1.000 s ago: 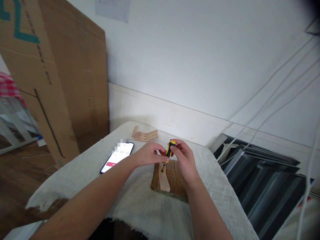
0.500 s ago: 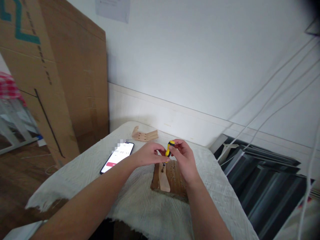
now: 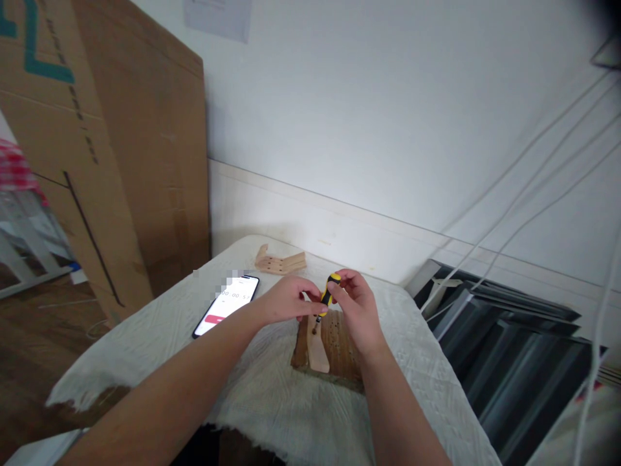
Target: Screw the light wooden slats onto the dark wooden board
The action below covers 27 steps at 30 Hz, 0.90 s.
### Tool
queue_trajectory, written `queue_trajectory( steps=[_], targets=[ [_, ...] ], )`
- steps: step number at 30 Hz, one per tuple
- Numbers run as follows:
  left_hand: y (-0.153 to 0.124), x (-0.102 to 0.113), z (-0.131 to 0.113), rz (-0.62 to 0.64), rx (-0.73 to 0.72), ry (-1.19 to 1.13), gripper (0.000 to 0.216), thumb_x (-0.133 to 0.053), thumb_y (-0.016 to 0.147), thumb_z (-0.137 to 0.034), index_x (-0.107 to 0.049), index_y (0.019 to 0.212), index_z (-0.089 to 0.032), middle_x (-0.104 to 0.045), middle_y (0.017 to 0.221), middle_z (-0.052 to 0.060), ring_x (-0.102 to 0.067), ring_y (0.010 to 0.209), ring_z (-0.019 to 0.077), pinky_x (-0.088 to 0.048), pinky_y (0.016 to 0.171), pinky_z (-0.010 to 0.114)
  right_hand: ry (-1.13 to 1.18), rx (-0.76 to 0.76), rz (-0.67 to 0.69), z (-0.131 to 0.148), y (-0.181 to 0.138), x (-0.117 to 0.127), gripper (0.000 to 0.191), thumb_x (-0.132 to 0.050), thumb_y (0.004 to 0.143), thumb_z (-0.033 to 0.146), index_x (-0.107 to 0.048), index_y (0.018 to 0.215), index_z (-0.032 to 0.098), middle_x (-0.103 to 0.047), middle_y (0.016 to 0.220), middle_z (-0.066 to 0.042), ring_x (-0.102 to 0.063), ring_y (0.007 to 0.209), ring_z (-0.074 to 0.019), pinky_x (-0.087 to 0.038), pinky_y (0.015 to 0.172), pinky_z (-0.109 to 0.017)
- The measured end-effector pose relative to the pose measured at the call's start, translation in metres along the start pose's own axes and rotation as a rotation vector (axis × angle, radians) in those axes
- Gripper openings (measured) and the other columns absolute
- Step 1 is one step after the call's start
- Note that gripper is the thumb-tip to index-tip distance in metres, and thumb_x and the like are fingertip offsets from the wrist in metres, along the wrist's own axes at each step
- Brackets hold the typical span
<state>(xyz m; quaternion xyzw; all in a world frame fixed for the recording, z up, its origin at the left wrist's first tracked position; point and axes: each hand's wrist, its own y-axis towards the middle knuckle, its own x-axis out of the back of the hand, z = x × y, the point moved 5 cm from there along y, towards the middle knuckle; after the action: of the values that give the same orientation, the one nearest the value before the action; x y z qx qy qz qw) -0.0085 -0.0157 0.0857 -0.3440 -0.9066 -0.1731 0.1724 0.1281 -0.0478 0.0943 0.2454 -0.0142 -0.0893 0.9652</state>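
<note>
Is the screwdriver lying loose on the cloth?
No, the left hand and right hand hold the screwdriver, its tip pointing down at the pale wooden piece.

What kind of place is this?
Probably a room in a home, improvised as a workspace: cloth-covered table, wood-look floor and large cardboard box.

From a camera worn on the head, a cloth-draped tabletop [image 3: 272, 382] stretches from its near edge, low in the frame, to its far edge by a white wall [image 3: 388, 129]. The view faces forward and down from above and behind the left hand [image 3: 290, 299] and right hand [image 3: 359, 314], taking in a cardboard box [image 3: 162, 149] past the left edge and dark panels [image 3: 524, 372] past the right.
</note>
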Motion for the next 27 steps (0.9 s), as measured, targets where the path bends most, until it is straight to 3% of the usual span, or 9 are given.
queue_trajectory(
  steps=[3,7,12,17,23,27],
  targets=[
    [0.0005,-0.0004,0.0018,0.009,-0.013,0.006,0.033,-0.067,0.075,-0.045,-0.066,0.077,-0.012,-0.057,0.058,-0.002,-0.051,0.045,0.0075,-0.037,0.044,0.017,-0.021,-0.002,0.011,0.0013,-0.0006,0.0002,0.022,-0.063,0.078,0.033,-0.065,0.097,0.023,-0.06,0.084,0.0,-0.051,0.067,-0.0136,-0.043,0.063,-0.03],
    [0.0,-0.0021,0.0024,0.042,-0.01,-0.018,0.037,-0.067,0.073,-0.049,-0.066,0.081,-0.012,-0.059,0.063,-0.001,-0.052,0.046,0.0079,-0.038,0.045,0.018,-0.01,0.006,0.01,0.0024,-0.0001,0.0,0.017,-0.067,0.075,0.031,-0.065,0.09,0.023,-0.06,0.08,0.001,-0.052,0.067,-0.0136,-0.042,0.061,-0.028],
    [-0.0014,-0.0014,-0.0001,0.062,0.009,0.04,0.039,-0.065,0.074,-0.051,-0.061,0.068,-0.013,-0.053,0.052,-0.003,-0.052,0.044,0.0088,-0.033,0.042,0.017,0.03,0.0,0.015,0.0013,0.0001,-0.0021,0.018,-0.071,0.072,0.031,-0.061,0.086,0.024,-0.058,0.078,0.002,-0.052,0.066,-0.0135,-0.041,0.06,-0.028],
    [-0.0012,-0.0017,-0.0006,0.082,0.006,0.046,0.036,-0.064,0.075,-0.048,-0.063,0.071,-0.013,-0.053,0.051,-0.003,-0.053,0.045,0.0097,-0.032,0.043,0.018,0.003,0.031,0.024,0.0031,-0.0008,-0.0014,0.013,-0.065,0.077,0.028,-0.065,0.09,0.024,-0.061,0.085,0.001,-0.053,0.07,-0.0137,-0.042,0.063,-0.029],
    [0.0013,0.0055,-0.0025,-0.088,-0.067,0.03,0.035,-0.071,0.068,-0.045,-0.064,0.07,-0.011,-0.056,0.058,-0.002,-0.048,0.053,0.0087,-0.034,0.049,0.018,0.01,0.018,0.018,-0.0002,-0.0004,-0.001,0.018,-0.071,0.073,0.029,-0.058,0.084,0.023,-0.057,0.076,0.003,-0.052,0.067,-0.0129,-0.041,0.059,-0.027],
    [0.0013,0.0039,-0.0028,-0.051,-0.091,0.049,0.032,-0.068,0.072,-0.043,-0.066,0.07,-0.011,-0.053,0.058,-0.002,-0.045,0.055,0.0087,-0.033,0.051,0.019,-0.013,0.041,0.001,0.0014,-0.0007,0.0005,0.02,-0.068,0.075,0.032,-0.061,0.092,0.024,-0.06,0.086,0.0,-0.053,0.069,-0.014,-0.043,0.061,-0.029]
  ],
)
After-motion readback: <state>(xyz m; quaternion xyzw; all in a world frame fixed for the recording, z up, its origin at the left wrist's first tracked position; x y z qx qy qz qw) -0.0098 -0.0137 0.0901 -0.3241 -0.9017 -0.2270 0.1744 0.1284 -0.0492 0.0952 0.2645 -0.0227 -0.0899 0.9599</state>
